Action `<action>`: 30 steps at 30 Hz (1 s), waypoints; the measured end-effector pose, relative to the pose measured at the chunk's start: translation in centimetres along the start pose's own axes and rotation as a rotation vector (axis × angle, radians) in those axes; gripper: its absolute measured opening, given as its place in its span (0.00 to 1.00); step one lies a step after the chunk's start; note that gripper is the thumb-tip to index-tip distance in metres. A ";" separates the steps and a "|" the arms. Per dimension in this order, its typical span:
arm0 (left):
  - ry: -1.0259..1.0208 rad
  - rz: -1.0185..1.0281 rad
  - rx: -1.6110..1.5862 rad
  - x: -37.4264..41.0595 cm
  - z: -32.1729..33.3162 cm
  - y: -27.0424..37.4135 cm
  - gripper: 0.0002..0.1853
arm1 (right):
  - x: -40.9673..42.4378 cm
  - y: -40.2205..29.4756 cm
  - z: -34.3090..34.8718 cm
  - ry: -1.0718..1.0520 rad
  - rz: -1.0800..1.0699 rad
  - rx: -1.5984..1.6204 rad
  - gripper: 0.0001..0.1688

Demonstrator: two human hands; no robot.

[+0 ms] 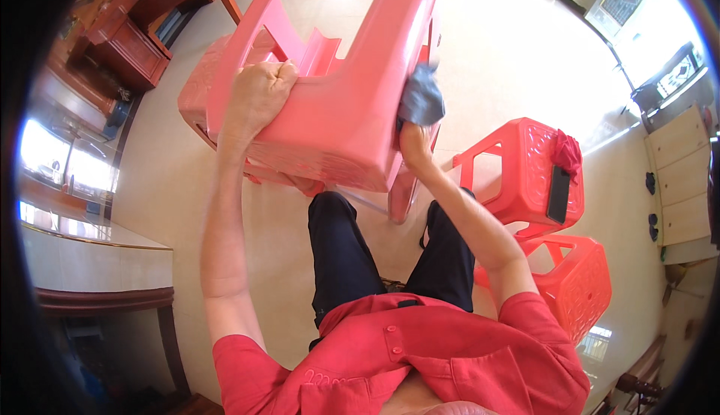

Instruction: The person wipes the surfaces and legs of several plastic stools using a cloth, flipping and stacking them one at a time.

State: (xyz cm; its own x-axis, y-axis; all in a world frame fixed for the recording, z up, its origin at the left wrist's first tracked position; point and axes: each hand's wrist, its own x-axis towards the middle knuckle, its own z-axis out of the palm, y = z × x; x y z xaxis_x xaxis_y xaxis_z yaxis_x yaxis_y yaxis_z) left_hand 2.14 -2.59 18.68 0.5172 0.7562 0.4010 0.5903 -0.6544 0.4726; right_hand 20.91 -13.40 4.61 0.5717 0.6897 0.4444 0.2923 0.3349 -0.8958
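A pink-red plastic stool (337,105) lies tilted on its side before me, its patterned seat facing my knees and its open legs pointing away. My left hand (260,97) grips the edge of its side opening, fingers curled inside. At the stool's right side, my right hand (416,139) holds a grey-blue cloth (423,97) against the plastic. Another pink-red plastic stool (197,86) shows beneath and to the left, mostly hidden by the first one.
To the right stands a red plastic stool (506,176) with a black phone (558,194) and a crumpled red cloth (568,153) on its seat. Another red stool (582,291) is nearer me. Wooden furniture (132,49) stands at the upper left, a cabinet (678,178) at the far right.
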 end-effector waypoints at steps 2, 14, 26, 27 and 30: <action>0.014 0.034 0.033 -0.2 0.1 0.8 0.23 | -1.1 0.3 0.0 0.004 0.019 0.123 0.16; -0.020 0.047 -0.293 -1.3 -1.4 4.9 0.26 | -2.1 -7.5 -5.1 0.107 -0.135 -0.174 0.14; 0.069 -0.188 -0.796 -1.6 2.1 2.5 0.23 | 3.7 -16.2 -7.1 -0.128 -0.629 -0.703 0.08; 0.072 -0.213 -0.823 -1.7 2.3 1.8 0.21 | 4.2 -16.1 -6.4 -0.170 -0.633 -0.782 0.08; 0.075 -0.275 -0.955 -1.4 1.3 1.9 0.19 | 5.6 -16.4 -4.2 -0.255 -0.604 -0.908 0.13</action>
State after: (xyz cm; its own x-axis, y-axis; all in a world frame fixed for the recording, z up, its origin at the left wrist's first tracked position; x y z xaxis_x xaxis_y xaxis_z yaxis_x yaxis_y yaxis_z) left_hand 3.36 -4.95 17.98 0.3771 0.9008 0.2153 -0.0795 -0.2002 0.9765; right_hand 22.52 -17.72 21.79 0.0033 0.7188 0.6953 0.9793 0.1385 -0.1479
